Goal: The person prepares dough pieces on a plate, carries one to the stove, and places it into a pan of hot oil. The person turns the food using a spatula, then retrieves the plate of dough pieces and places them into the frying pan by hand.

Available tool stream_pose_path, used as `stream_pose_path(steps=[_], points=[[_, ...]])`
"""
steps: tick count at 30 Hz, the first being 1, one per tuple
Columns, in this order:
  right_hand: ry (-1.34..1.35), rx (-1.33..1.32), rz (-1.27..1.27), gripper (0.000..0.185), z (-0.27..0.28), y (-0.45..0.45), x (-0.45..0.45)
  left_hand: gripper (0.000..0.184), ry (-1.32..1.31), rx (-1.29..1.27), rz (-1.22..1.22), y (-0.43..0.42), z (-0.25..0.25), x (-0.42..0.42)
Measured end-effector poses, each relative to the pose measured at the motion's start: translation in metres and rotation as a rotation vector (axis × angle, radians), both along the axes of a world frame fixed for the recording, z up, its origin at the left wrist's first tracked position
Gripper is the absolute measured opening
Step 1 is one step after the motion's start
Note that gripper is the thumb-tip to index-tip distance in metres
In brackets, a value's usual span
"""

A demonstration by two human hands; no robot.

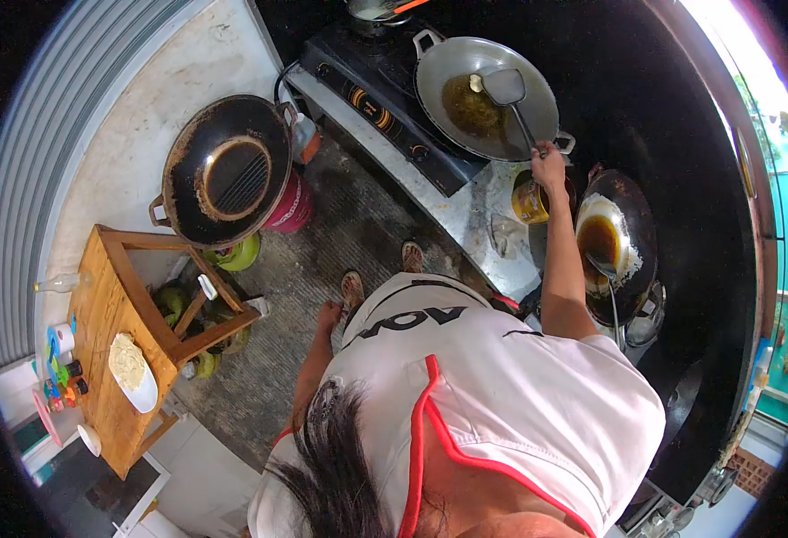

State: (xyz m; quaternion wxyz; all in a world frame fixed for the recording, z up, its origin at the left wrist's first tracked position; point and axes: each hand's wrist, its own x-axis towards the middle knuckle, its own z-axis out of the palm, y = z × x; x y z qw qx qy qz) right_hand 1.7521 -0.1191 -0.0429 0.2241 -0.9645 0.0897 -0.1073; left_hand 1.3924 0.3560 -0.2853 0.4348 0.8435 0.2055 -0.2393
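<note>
My right hand (548,168) is closed around the handle of a metal wok turner (505,88). The turner's blade is inside a grey two-handled wok (537,79) on the gas stove (385,112). Beside the blade, a small pale piece of food (476,82) lies at the edge of the yellowish oil (473,108) in the wok. My left hand (329,316) hangs low at my side above the floor. Its fingers look loose, with nothing visible in them.
A yellow tin (529,201) stands below my right forearm. Near it, a dark wok (632,211) holds brown liquid and a ladle (602,265). Across the floor, a large black wok (183,166) rests above a pink container (292,204). A wooden table (98,345) bears a white dish of pale food (146,394).
</note>
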Motion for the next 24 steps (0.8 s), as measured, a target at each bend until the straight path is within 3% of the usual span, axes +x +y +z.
stream_pose_path(steps=[3,7,11,15,18,21,23,24], points=[[0.128,0.021,0.003,0.027,0.005,0.012,0.015,0.034,-0.12,0.021,-0.118,0.012,-0.041,-0.012],[0.116,-0.015,0.037,0.028,-0.008,0.014,0.031,0.031,0.105,0.004,0.183,-0.009,0.054,0.014],[0.11,-0.112,0.059,0.028,-0.007,0.004,0.029,0.031,0.133,-0.077,0.246,0.0,-0.002,-0.001],[0.203,-0.029,0.098,0.029,0.011,0.0,0.009,0.03,0.201,-0.093,0.266,-0.001,-0.01,-0.006],[0.279,-0.1,-0.081,0.031,-0.006,-0.026,0.005,0.03,0.24,-0.063,0.275,-0.001,-0.007,-0.004],[0.147,-0.19,-0.062,0.032,0.051,0.003,-0.027,0.031,0.228,-0.056,0.284,0.01,-0.059,-0.017],[0.186,-0.216,-0.047,0.032,0.06,-0.001,-0.03,0.031,0.217,-0.067,0.254,0.015,-0.057,-0.014],[0.176,-0.224,-0.056,0.032,0.059,-0.005,-0.031,0.031,0.217,-0.08,0.225,0.014,-0.025,-0.005]])
